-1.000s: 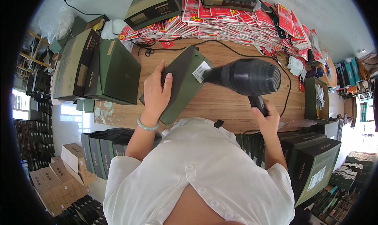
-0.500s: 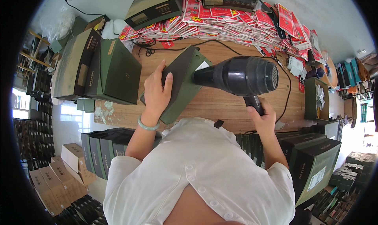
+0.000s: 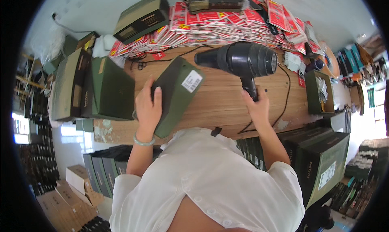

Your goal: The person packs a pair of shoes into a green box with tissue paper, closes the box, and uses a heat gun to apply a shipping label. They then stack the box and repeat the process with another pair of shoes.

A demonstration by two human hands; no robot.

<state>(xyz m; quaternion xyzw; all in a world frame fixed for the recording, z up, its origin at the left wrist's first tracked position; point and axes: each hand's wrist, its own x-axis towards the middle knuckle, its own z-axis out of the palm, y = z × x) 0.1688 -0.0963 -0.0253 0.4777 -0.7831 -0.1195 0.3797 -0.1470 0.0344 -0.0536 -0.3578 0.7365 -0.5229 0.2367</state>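
My left hand [image 3: 148,108] grips a dark green shoe box [image 3: 172,104] by its dark face, thumb and fingers spread over it. The box is tilted above the wooden table [image 3: 219,110]. On its green side, a white sticker label [image 3: 191,81] with printed codes is fully visible. A black hair dryer [image 3: 239,59] is in my right hand [image 3: 258,104], whose fingers wrap round the lower handle. The dryer's nozzle points left, above the upper end of the box and apart from it. A pale bangle [image 3: 144,142] circles my left wrist.
Piled red-and-white printed packets [image 3: 219,31] line the table's back, with boxes on top. Large green boxes [image 3: 113,90] stand at left. A black cord [image 3: 288,90] curves along the right. An open green box [image 3: 320,96] sits at the right edge; more boxes [image 3: 316,163] stand below.
The hair dryer has moved up and away from the box, so its nozzle leaves the sticker label uncovered. The box has turned in my left hand, showing more of its green side.
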